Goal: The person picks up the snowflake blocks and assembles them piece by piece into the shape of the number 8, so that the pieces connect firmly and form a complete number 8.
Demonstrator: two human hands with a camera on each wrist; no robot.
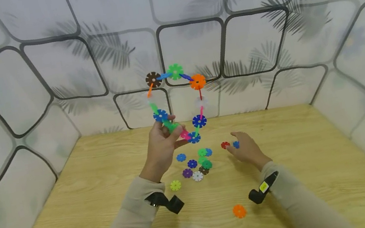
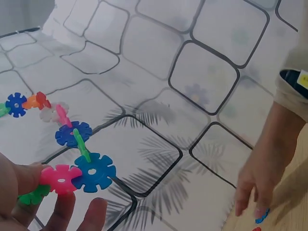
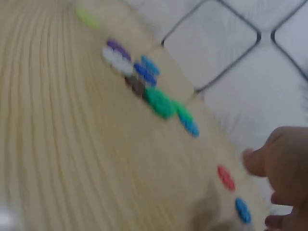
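My left hand [image 1: 163, 146] holds up a closed ring of linked plastic snowflake discs, thumb and fingers pinching it near a pink disc [image 2: 61, 179] at its lower part. A blue disc [image 2: 95, 172] joins the pink one. Around the ring's top sit a brown disc [image 1: 153, 79], a green disc [image 1: 175, 71] and an orange disc [image 1: 197, 82]. Nothing shows in my right hand [image 1: 246, 149], which hovers over the table with loosely bent fingers. Beside its thumb lies a red disc [image 3: 225, 177], and a blue disc [image 3: 243, 210] lies close by, partly covered by the hand in the head view.
Several loose discs lie mid-table, among them a white disc [image 1: 198, 175], a purple disc [image 1: 187, 173] and a dark green disc [image 1: 207, 164]. A yellow disc [image 1: 175, 185] is left of them. Nearer me lies an orange disc [image 1: 239, 211]. A patterned backdrop [image 1: 192, 47] borders the wooden table [image 1: 86, 212].
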